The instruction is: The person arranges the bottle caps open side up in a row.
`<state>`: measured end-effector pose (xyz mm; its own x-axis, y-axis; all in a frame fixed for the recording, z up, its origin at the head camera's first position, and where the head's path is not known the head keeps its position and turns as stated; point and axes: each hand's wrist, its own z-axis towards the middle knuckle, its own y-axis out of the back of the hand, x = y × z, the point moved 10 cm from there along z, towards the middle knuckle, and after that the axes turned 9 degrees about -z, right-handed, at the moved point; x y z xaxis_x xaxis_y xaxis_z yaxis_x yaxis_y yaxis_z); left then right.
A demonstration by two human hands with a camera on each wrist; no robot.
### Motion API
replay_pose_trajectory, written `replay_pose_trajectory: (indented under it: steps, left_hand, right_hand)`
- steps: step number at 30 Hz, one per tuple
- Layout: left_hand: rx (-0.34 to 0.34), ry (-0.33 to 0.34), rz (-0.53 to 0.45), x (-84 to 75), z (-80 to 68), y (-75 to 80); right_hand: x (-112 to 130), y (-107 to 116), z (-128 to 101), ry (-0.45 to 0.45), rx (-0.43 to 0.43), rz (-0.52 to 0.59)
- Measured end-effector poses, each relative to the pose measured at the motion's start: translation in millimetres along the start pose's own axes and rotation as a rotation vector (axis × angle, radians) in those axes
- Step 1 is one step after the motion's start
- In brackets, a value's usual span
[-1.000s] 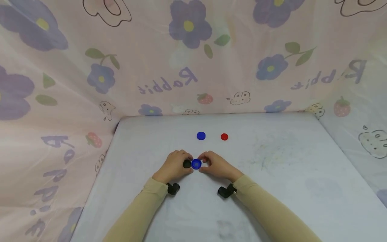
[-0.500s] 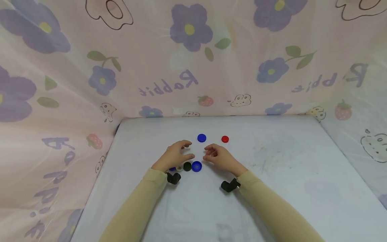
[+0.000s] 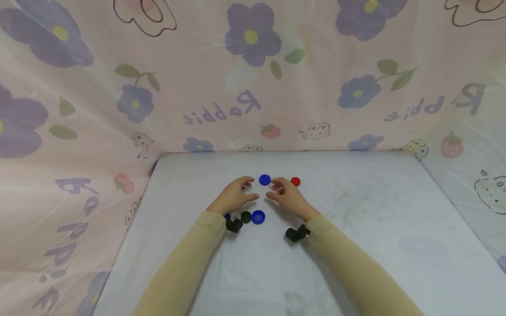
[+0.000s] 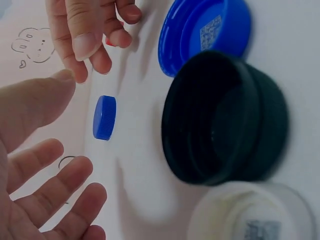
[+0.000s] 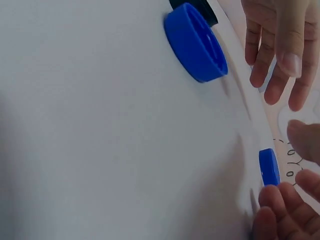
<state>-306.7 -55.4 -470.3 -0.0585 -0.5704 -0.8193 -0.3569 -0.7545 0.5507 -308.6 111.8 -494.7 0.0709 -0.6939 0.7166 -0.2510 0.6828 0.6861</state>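
Between both hands [image 3: 261, 197], blue cap [image 3: 264, 179], untouched

caps all look like plastic: blue cap [image 4: 104, 117] has a ribbed rim, black cap [image 4: 225, 117] is matt and smooth, clear cap [image 4: 252, 212] is see-through. table [image 3: 375, 206] is smooth matt white, a bit scuffed. curtain [image 3: 99, 87] is thin printed cloth

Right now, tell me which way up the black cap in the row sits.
Open side up: the black cap shows its hollow inside in the left wrist view.
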Motion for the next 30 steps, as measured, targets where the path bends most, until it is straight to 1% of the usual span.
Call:
replay_pose_trajectory:
  steps: [4,10,14,18,22,26,30]
  left_hand:
    - [0.001,-0.001,-0.003,3.1,9.2,-2.7]
    - [0.020,0.048,-0.057,13.9,19.2,-7.7]
    - [0.040,0.052,-0.111,20.0,27.0,-9.0]
    - [0.066,0.060,-0.117,24.8,33.8,-9.2]
    - [0.089,0.078,-0.084,25.9,38.9,-9.8]
    - [0.098,0.108,-0.080,25.7,43.7,-9.9]
    - [0.103,0.105,-0.093,21.1,46.5,-9.5]
  right_hand:
    - [-3,1,5,-0.010,-0.007,0.022]
    - [-6,-2,11,-0.022,0.001,0.018]
    - [-6,-9,16,-0.026,0.042,-0.023]
    - [-5,-16,21,-0.031,0.095,-0.062]
    - [-3,-17,23,-0.040,0.108,-0.082]
    - [1,-14,25,-0.041,0.100,-0.089]
    - [2,-11,27,-0.045,0.087,-0.086]
